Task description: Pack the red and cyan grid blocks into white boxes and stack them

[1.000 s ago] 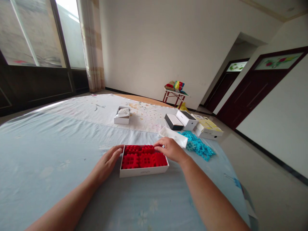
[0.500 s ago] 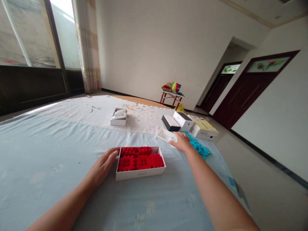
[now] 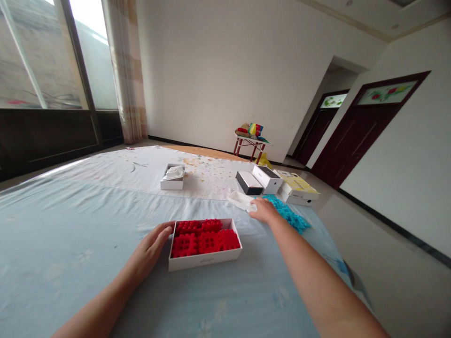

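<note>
Resting left hand [image 3: 155,241], nearly flat, against the left end of the box [image 3: 206,260] of red blocks [image 3: 209,241]; reaching forward, straight-armed, with right hand [image 3: 263,210], apparently closed on the white lid [image 3: 238,200] beside blue blocks [image 3: 289,213].

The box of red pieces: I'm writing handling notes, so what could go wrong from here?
1. The red pieces reach about to the rim of the open white box, so a bump from the left hand at its side might spill some.
2. The right hand is at the white tray, close beside the blue pieces, and could knock them about.
</note>
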`<action>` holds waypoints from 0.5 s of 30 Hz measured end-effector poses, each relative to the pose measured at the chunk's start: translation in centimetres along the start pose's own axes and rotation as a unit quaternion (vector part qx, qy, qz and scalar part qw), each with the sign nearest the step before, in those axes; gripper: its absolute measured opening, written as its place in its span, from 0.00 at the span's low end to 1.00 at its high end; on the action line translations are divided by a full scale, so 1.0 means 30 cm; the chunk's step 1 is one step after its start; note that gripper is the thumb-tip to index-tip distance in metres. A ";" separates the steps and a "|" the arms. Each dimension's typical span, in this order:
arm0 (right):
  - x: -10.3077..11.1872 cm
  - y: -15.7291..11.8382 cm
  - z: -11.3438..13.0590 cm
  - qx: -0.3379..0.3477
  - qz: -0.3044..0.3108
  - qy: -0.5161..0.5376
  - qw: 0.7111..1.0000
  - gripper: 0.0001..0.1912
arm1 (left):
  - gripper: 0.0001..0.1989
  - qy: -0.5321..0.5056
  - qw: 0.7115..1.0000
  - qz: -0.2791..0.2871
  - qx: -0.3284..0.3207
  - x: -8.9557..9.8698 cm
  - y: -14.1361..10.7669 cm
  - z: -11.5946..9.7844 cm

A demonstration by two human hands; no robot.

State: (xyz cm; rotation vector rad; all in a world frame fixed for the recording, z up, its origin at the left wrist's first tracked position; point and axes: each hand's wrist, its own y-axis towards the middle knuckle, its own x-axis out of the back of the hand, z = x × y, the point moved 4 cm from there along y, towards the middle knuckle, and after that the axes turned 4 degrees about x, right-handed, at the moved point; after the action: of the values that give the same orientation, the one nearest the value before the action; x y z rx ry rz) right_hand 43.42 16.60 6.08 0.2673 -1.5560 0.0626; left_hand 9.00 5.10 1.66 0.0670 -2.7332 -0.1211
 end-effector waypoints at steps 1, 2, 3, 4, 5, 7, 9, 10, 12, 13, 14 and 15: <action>0.008 -0.003 0.004 0.002 -0.004 0.006 1.000 0.16 | 0.27 -0.001 1.000 -0.001 0.002 0.000 0.001 0.002; 0.019 -0.007 0.008 0.001 -0.010 0.011 1.000 0.14 | 0.27 -0.001 1.000 -0.002 0.003 0.000 0.002 0.004; 0.030 -0.012 0.012 -0.002 -0.016 0.011 1.000 0.13 | 0.27 -0.002 1.000 -0.004 0.003 0.001 0.003 0.006; 0.043 -0.019 0.016 -0.005 -0.027 0.016 0.999 0.14 | 0.27 -0.003 1.000 -0.007 0.002 0.001 0.003 0.007; 0.058 -0.027 0.021 -0.006 -0.047 0.033 0.998 0.14 | 0.27 -0.003 1.000 -0.010 0.001 0.002 0.004 0.008; 0.087 -0.046 0.032 0.004 -0.108 0.128 0.986 0.15 | 0.27 -0.005 1.000 -0.012 -0.002 0.002 0.003 0.010; 0.098 -0.066 0.036 0.007 -0.154 0.299 0.942 0.20 | 0.27 -0.006 1.000 -0.010 -0.001 0.003 0.001 0.012; 0.090 -0.074 0.036 0.000 -0.157 0.390 0.907 0.22 | 0.27 -0.007 1.000 -0.008 0.001 0.003 0.000 0.013; 0.049 -0.084 0.038 -0.031 -0.122 0.516 0.847 0.25 | 0.26 -0.011 1.000 -0.006 0.003 0.003 -0.002 0.012; 0.024 -0.088 0.038 -0.048 -0.103 0.546 0.830 0.24 | 0.26 -0.012 1.000 -0.006 0.003 0.003 -0.004 0.010; 0.000 -0.092 0.037 -0.060 -0.090 0.556 0.824 0.23 | 0.26 -0.014 1.000 -0.005 0.001 0.003 -0.004 0.007; -0.022 -0.095 0.033 -0.068 -0.085 0.552 0.827 0.22 | 0.26 -0.016 1.000 -0.005 -0.001 0.003 -0.005 0.004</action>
State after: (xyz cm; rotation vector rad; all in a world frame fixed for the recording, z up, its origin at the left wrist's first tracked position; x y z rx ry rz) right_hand 43.03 13.71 5.05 0.1909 -0.3650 -0.0358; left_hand 8.88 4.94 1.57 0.0782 -2.7658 -0.1283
